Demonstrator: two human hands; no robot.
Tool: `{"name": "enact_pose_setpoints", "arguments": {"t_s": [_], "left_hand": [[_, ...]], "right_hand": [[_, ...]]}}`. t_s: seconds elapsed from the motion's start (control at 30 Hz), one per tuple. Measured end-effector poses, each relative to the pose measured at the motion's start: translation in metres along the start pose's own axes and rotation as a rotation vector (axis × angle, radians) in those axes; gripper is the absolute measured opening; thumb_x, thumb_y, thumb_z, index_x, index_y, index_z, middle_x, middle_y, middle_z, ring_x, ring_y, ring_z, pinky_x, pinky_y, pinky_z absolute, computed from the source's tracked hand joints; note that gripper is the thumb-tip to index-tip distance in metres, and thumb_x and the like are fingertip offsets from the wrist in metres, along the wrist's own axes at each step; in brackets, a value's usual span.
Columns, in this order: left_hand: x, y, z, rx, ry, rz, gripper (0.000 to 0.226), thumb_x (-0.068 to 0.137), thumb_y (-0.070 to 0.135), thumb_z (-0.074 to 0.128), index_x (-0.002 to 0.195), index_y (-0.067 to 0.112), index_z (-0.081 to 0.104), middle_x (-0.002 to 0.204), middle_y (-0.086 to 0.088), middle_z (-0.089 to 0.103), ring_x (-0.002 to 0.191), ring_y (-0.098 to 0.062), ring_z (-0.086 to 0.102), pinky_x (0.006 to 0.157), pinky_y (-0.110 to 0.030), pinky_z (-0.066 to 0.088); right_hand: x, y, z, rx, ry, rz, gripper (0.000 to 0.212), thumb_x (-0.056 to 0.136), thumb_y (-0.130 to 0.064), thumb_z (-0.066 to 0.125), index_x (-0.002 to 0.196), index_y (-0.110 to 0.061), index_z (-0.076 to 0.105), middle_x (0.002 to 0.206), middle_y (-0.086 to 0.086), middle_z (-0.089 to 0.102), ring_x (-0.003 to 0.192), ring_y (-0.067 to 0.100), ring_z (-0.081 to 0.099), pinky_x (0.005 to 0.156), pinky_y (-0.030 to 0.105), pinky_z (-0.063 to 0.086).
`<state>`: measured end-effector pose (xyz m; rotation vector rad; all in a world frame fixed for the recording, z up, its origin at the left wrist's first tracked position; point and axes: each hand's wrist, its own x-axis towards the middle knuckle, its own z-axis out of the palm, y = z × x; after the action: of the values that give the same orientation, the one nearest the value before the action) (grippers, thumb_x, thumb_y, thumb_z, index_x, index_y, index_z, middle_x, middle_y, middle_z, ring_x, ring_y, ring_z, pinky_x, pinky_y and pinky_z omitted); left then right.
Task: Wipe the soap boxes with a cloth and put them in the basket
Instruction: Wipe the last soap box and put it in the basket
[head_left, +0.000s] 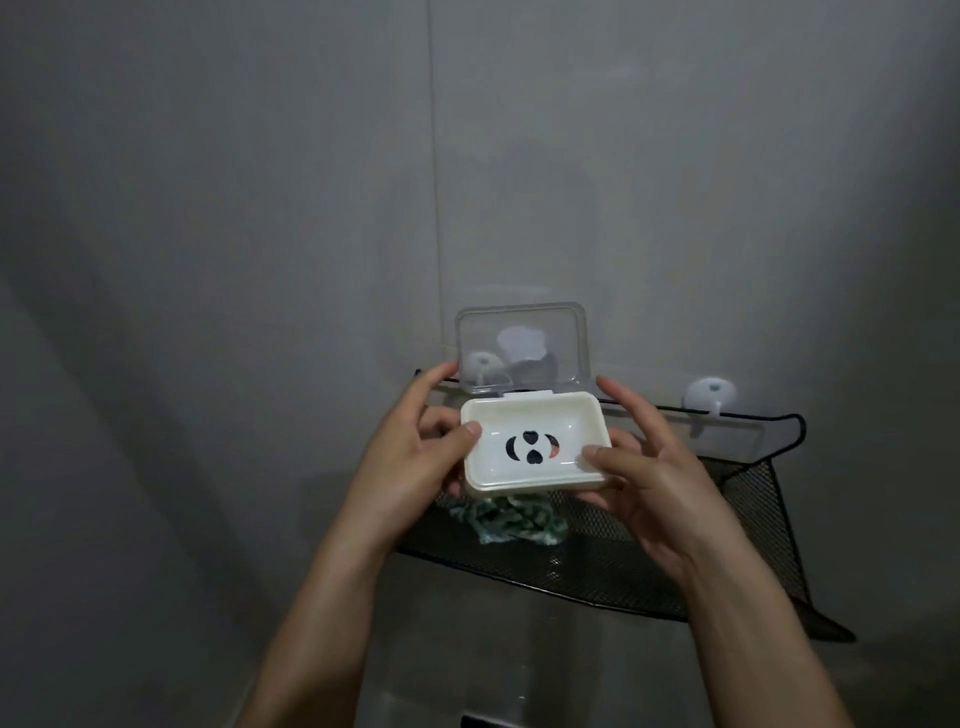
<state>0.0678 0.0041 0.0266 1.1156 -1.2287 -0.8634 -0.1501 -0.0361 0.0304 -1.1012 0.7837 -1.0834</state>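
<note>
A cream soap box with dark heart-shaped drain holes in its floor is held at mid-frame, its clear lid standing open at the back. My left hand grips its left end, thumb on the rim, index finger touching the lid's corner. My right hand grips its right end, thumb on the rim. Below the box lies a crumpled green-and-white cloth in the black mesh basket fixed to the wall.
White suction hooks hold the basket on the grey tiled wall; one hook shows at the right, others blur through the lid. A vertical tile seam runs above. The basket's right part holds nothing visible.
</note>
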Motion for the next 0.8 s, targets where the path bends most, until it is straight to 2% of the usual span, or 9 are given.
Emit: {"name": "enact_pose_setpoints", "arguments": {"t_s": [0.07,0.13,0.2,0.27,0.4,0.57,0.67,0.8], "left_hand": [[-0.007,-0.001,-0.011,-0.002,0.088,0.007,0.057,0.094,0.002,0.059,0.141,0.034,0.047,0.074,0.002,0.061,0.053,-0.020,0.050,0.048,-0.029,0.045],[-0.018,-0.001,-0.022,0.018,0.157,-0.004,0.056,0.093,0.009,0.059,0.140,0.038,0.048,0.073,0.006,0.059,0.054,-0.018,0.050,0.049,-0.029,0.044],[-0.030,-0.003,-0.030,0.051,0.250,-0.023,0.054,0.094,0.008,0.058,0.141,0.034,0.048,0.070,0.005,0.056,0.054,-0.016,0.050,0.051,-0.030,0.044],[-0.045,-0.002,-0.035,0.073,0.356,-0.038,0.053,0.096,0.004,0.055,0.141,0.031,0.048,0.068,0.002,0.054,0.053,-0.016,0.048,0.052,-0.031,0.043],[-0.084,0.004,-0.036,0.115,0.568,-0.042,0.051,0.096,0.003,0.054,0.135,0.037,0.052,0.069,-0.001,0.055,0.059,-0.018,0.050,0.051,-0.029,0.045],[-0.151,0.016,-0.032,0.138,0.819,-0.078,0.051,0.086,0.015,0.058,0.131,0.037,0.056,0.074,-0.001,0.055,0.060,-0.014,0.049,0.050,-0.027,0.042],[-0.207,0.026,-0.031,0.188,0.934,-0.134,0.062,0.077,0.014,0.059,0.134,0.036,0.053,0.081,0.004,0.062,0.063,-0.010,0.052,0.051,-0.024,0.043],[-0.281,0.041,-0.022,0.263,1.106,-0.171,0.073,0.069,0.007,0.059,0.136,0.036,0.052,0.088,0.008,0.066,0.062,-0.008,0.054,0.051,-0.022,0.045]], "right_hand": [[0.008,0.003,0.012,-0.025,-0.081,0.014,0.071,0.085,0.014,0.058,0.135,-0.036,0.055,0.110,0.016,0.072,0.088,0.028,0.073,0.068,0.040,0.060],[0.017,0.006,0.025,-0.040,-0.150,0.030,0.063,0.089,0.005,0.061,0.134,-0.039,0.056,0.108,0.014,0.073,0.087,0.025,0.072,0.071,0.041,0.059],[0.023,0.009,0.035,-0.063,-0.210,0.040,0.052,0.093,-0.006,0.061,0.132,-0.041,0.058,0.101,0.012,0.072,0.085,0.022,0.069,0.071,0.040,0.056],[0.029,0.015,0.047,-0.096,-0.260,0.053,0.046,0.096,-0.010,0.059,0.132,-0.040,0.058,0.092,0.008,0.068,0.079,0.016,0.067,0.064,0.034,0.055],[0.031,0.026,0.068,-0.107,-0.413,0.099,0.044,0.098,-0.008,0.056,0.131,-0.037,0.057,0.073,-0.004,0.068,0.065,0.007,0.068,0.050,0.023,0.052],[0.014,0.050,0.098,-0.134,-0.668,0.170,0.047,0.097,-0.004,0.057,0.134,-0.033,0.054,0.053,-0.014,0.056,0.058,0.004,0.064,0.060,0.033,0.059],[-0.014,0.065,0.123,-0.166,-0.834,0.222,0.050,0.097,-0.004,0.057,0.136,-0.035,0.052,0.055,-0.015,0.058,0.062,0.004,0.066,0.067,0.038,0.062],[-0.061,0.080,0.154,-0.192,-1.007,0.272,0.052,0.096,-0.002,0.057,0.136,-0.034,0.053,0.073,-0.005,0.062,0.068,0.009,0.066,0.058,0.029,0.057]]}}
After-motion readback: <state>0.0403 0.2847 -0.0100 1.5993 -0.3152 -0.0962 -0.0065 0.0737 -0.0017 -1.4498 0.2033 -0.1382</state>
